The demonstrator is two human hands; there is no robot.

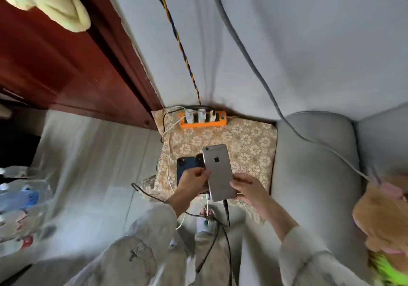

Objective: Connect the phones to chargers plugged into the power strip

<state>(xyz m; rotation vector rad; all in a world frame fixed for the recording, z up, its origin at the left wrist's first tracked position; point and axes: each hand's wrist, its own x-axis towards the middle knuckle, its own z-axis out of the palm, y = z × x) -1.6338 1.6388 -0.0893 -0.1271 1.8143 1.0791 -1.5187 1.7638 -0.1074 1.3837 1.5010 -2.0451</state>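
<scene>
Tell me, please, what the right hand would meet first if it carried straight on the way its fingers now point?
The right hand points left and slightly up, and its fingertips already sit at the edge of the grey phone, so that phone comes first. Beyond it lies the left hand, though depth is hard to judge.

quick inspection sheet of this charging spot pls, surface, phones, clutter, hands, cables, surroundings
surface: floral patterned cloth beside a grey cushion
job's things: silver-grey phone held up, black cable in its bottom; dark blue phone behind; orange power strip with three white chargers
clutter: nothing seen on the cloth
grippers: left hand and right hand both grip the silver-grey phone
cables: white cable trails from the strip
surroundings: red-brown wooden furniture, grey wall
</scene>
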